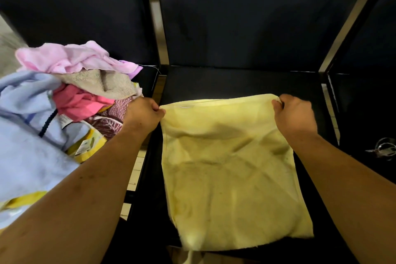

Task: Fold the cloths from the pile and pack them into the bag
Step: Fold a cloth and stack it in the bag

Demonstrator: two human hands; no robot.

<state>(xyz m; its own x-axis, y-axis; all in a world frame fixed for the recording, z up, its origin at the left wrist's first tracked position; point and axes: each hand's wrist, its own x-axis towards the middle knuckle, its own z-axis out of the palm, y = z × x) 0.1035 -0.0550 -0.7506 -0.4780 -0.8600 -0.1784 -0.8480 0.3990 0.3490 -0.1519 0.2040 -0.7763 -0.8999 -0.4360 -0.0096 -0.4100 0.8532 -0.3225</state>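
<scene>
A pale yellow cloth [231,169] is spread over the black table [235,81], its near edge hanging past the table's front. My left hand [143,114] pinches its far left corner. My right hand [294,114] grips its far right corner. Both fists are curled tight and the far edge is stretched straight between them. To the left lies the pile of cloths [64,92]: pink, beige, light blue, hot pink and patterned maroon pieces heaped together. No bag is clearly visible.
A set of keys on a ring [383,150] lies on the black surface at the right. Dark curtains and black frame posts [154,17] stand behind the table. A tiled floor gap [137,167] separates the pile's surface from the table.
</scene>
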